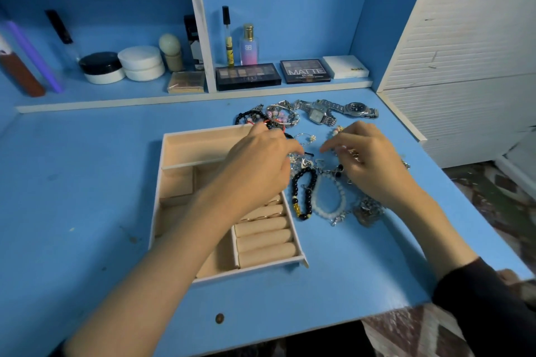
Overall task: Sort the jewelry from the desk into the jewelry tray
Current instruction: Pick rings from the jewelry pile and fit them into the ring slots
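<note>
A beige jewelry tray [171, 180] with several compartments and ring rolls [262, 240] lies on the blue desk [87, 182]. To its right is a pile of jewelry: a black bead bracelet [304, 191], a white bead bracelet [330, 197], silver chains [368, 211], and beaded bracelets [275, 116] further back. Two silver watches [336, 111] lie behind the pile. My left hand [258, 165] reaches over the tray's right side, fingertips in the tangle of small silver pieces [301, 162]. My right hand [368, 162] hovers over the pile, fingers curled into the pieces; what each hand grips is hidden.
Makeup palettes [248, 75], a white box [345, 66], perfume bottles [249, 45] and cream jars [121, 65] stand on the low shelf behind. A white slatted panel [464, 52] rises at right. The desk's front edge is close to me.
</note>
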Motion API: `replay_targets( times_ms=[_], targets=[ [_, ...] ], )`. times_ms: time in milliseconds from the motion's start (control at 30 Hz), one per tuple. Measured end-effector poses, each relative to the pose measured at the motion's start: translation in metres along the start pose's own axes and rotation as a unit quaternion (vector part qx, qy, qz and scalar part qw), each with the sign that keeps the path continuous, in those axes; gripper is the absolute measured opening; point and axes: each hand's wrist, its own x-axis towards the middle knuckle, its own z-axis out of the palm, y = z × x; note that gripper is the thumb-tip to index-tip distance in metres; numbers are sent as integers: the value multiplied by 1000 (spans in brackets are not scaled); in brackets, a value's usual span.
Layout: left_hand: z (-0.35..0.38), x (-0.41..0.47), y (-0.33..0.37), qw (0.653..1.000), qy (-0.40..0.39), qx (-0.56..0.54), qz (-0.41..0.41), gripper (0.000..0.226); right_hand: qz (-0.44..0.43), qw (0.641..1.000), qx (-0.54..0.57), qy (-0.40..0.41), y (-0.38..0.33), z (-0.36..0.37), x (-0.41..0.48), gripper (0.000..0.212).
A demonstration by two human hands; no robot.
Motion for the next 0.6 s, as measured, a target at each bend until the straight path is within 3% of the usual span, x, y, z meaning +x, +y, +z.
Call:
replay_targets(
  times_ms=[100, 267, 600],
  targets=[
    [10, 11, 0, 998, -47, 41, 0, 43, -65, 996, -57, -22, 2, 9, 8, 35],
    [15, 12, -3, 997, -56, 45, 9, 46, -55, 995, -86, -19, 5, 13, 10, 40],
    [10, 13, -9, 999, 3, -44, -12, 39, 41, 995, -95, 9, 2, 8, 8, 7]
  ],
)
